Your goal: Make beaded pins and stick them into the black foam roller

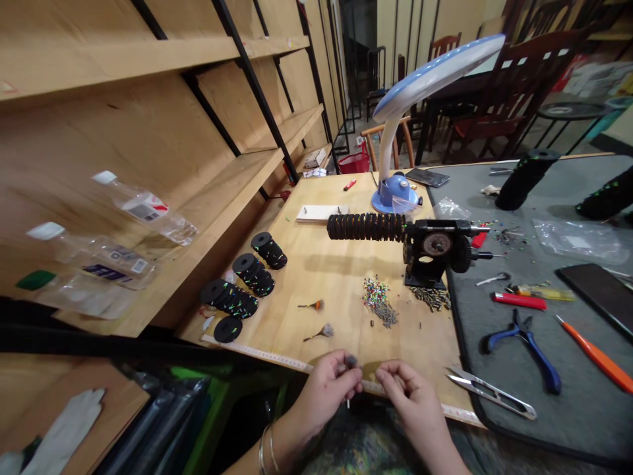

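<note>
**Grey tuft pinched in L fingers, just off board edge**

Grey fluffy tuft (351, 361) is at the tips of my L hand (327, 389), thumb + fingers closed on it, held up just past near edge of wooden board (336, 290). Thin pale stem (347, 403) shows below my L fingers; long axis looks roughly near-far, tuft end pointing away from me, but too small to be sure. R hand (408, 396) is just beside it, fingertips pinched together; can't tell if they hold anything.

Step, as I judge it: fine hand work on this one small piece. Calls for a steady pinch.

Outward: measuring tape (267, 354) runs along near edge. Two small feathered tufts (314, 305) lie on board, far-left of my hands; bead pile (376, 297) far-right. Black spools (247, 274) sit left, coil winder (366, 226) far. On grey mat (568, 422) to R: thread snips (489, 394), blue pliers (544, 366).
</note>
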Available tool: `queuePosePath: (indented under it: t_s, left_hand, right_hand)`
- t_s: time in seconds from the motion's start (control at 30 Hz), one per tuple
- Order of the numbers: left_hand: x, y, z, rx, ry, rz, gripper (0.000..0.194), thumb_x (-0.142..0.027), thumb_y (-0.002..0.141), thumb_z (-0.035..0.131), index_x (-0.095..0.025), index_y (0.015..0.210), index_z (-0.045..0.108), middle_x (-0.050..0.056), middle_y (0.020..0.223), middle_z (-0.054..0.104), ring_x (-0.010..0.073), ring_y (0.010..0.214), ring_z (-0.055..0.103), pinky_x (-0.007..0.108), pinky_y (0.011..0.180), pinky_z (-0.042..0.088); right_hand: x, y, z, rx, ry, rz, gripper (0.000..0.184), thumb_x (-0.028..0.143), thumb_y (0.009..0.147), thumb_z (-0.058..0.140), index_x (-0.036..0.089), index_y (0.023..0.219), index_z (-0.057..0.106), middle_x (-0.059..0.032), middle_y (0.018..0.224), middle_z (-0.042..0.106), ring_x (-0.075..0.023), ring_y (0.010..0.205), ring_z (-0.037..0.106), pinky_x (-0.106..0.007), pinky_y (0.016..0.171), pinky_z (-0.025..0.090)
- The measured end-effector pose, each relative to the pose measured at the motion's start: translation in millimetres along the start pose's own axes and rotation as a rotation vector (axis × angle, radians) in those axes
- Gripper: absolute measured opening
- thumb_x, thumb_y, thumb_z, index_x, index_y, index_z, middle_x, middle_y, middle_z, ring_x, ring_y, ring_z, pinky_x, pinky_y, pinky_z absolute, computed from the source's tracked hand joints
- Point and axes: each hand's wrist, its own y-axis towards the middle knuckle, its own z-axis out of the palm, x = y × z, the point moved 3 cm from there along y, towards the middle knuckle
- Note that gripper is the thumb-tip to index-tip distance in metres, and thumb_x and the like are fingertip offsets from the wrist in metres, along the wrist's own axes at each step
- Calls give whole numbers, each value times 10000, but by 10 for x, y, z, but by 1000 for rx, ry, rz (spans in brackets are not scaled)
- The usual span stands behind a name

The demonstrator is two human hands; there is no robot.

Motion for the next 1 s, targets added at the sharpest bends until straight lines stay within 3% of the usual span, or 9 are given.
queuePosePath:
  t_s: [0.27, 0.7, 0.83, 1.0]
  left_hand:
    - [-18, -22, 13, -1, 12, -11, 277, -378, 677, 709, -171, 702, 527, -35, 537, 563, 78, 453, 414, 202, 462, 248]
    - [61, -98, -21, 47, -21, -66, 245, -341, 682, 697, -161, 708, 532, -37, 537, 560, 58, 429, 410, 193, 428, 230]
    - [66, -150, -26, 44, -11, -88, 219, -317, 678, 682, -165, 702, 526, -37, 525, 565, 57, 413, 414, 191, 413, 230]
    - [64, -172, -3, 48, -13, -93, 169, -274, 680, 641, -166, 700, 513, -33, 527, 566, 59, 424, 418, 190, 420, 243]
  right_hand:
    - [53, -32, 32, -55, -77, -48, 555, 731, 644, 626, 177, 657, 654, 78, 494, 283, -119, 470, 284, -264, 486, 269]
    - [23, -80, -12, -34, -164, -62, 470, 615, 705, 639, 154, 720, 730, 74, 473, 287, -119, 442, 307, -270, 478, 305]
    - [-44, -139, -41, -47, -221, -144, 383, 528, 764, 620, 163, 735, 736, 57, 464, 362, -116, 414, 346, -260, 453, 311]
    - [-16, -211, -58, -51, -352, -372, 196, 343, 814, 620, 208, 726, 731, 21, 465, 538, -118, 385, 414, -254, 435, 329]
